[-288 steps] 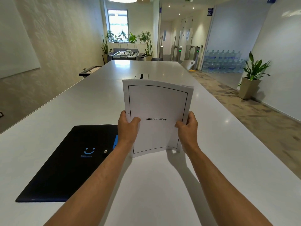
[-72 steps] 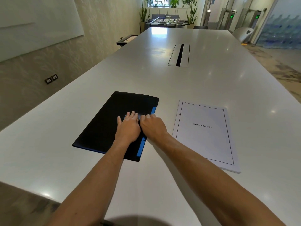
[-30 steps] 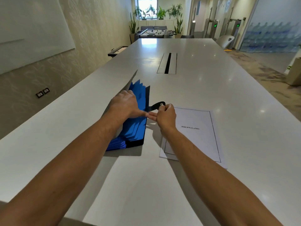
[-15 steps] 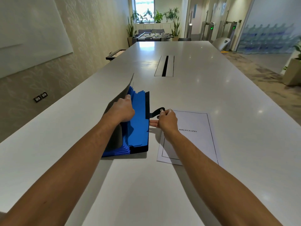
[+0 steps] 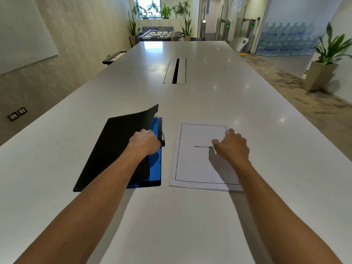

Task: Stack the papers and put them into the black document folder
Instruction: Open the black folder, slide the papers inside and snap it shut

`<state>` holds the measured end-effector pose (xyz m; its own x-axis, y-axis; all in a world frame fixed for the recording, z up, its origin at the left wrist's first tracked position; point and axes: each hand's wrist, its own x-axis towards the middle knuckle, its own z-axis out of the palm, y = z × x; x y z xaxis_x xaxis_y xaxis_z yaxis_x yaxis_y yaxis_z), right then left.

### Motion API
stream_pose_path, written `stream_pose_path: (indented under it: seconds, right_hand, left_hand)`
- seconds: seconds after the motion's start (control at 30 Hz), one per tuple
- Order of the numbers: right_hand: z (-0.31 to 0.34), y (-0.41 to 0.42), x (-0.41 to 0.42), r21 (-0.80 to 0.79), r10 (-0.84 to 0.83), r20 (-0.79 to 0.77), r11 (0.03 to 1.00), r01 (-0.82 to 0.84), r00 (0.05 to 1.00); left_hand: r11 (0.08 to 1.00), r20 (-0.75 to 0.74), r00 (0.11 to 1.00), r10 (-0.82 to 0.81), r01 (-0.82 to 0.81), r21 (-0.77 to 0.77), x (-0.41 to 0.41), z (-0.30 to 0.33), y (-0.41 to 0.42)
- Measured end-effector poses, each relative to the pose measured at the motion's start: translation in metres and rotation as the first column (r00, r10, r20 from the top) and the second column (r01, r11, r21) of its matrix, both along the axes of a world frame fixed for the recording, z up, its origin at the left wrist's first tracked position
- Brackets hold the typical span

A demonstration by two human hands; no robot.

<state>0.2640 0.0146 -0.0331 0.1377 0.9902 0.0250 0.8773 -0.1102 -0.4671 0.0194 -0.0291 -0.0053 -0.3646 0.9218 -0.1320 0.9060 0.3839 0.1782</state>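
Observation:
The black document folder [image 5: 112, 147] lies on the white table [image 5: 190, 225], left of centre. Its front cover is lifted and blue inner pockets [image 5: 156, 164] show along its right side. My left hand [image 5: 144, 142] grips the cover's right edge and holds it up. A squared stack of white papers [image 5: 192, 166], headed BIBLIOGRAPHY, lies flat just right of the folder. My right hand [image 5: 231, 146] hovers over the stack's upper right part with its fingers spread, blurred, holding nothing.
A cable slot [image 5: 175, 71] is set into the table's middle, further back. The left table edge runs along a wall. A potted plant [image 5: 323, 63] and carpeted floor are to the right. A white chair [image 5: 239, 43] stands at the far right corner.
My right hand let go of the folder's black strap and moved right over the papers. The lifted cover has dropped lower, so less of the blue pockets shows.

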Motion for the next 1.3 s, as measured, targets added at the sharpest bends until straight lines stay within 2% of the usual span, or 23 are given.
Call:
stream_pose_path:
  seconds: [0.1,0.2,0.4,0.53,0.63,0.7,0.8,0.97,1.13,1.3]
  right_hand:
    - [-0.001,-0.002,0.023,-0.105,-0.026,0.046,0.994,0.031,0.999]
    - [-0.001,-0.004,0.027,-0.135,-0.01,0.039,0.991,0.015,0.999]
    - [0.008,-0.007,0.013,-0.141,0.015,0.045,0.99,-0.009,0.999]
    - [0.009,-0.002,0.019,-0.163,-0.05,-0.098,0.986,0.034,0.994]
    - [0.011,0.003,0.03,-0.217,-0.108,-0.291,0.975,0.045,0.951]
    - [0.011,0.005,0.033,-0.24,-0.112,-0.355,0.97,0.025,0.928]
    - [0.01,0.004,0.026,-0.251,-0.069,-0.26,0.968,0.002,0.963]
    - [0.006,-0.007,0.003,-0.198,-0.088,-0.026,0.977,0.081,0.996]
    - [0.012,-0.007,-0.001,-0.175,-0.034,-0.018,0.984,0.031,0.999]
    - [0.013,-0.005,0.003,-0.174,-0.063,-0.057,0.983,0.052,0.996]
  left_hand:
    - [0.995,-0.054,0.997,-0.061,0.056,-0.088,0.005,-0.007,0.005]
    - [0.981,-0.103,0.987,-0.122,0.104,-0.162,0.011,-0.006,0.006]
    - [0.973,-0.171,0.967,-0.19,0.163,-0.162,0.016,-0.012,0.008]
    - [0.973,-0.195,0.96,-0.2,0.171,-0.156,0.016,-0.013,0.009]
    - [0.97,-0.211,0.953,-0.218,0.187,-0.158,0.016,-0.012,0.01]
    - [0.969,-0.21,0.951,-0.225,0.195,-0.155,0.016,-0.012,0.01]
    - [0.97,-0.206,0.953,-0.224,0.198,-0.141,0.014,-0.014,0.009]
    - [0.976,-0.204,0.957,-0.205,0.184,-0.118,0.013,-0.018,0.008]
    - [0.977,-0.192,0.961,-0.197,0.177,-0.117,0.013,-0.018,0.007]
    - [0.977,-0.199,0.96,-0.197,0.175,-0.122,0.015,-0.017,0.008]
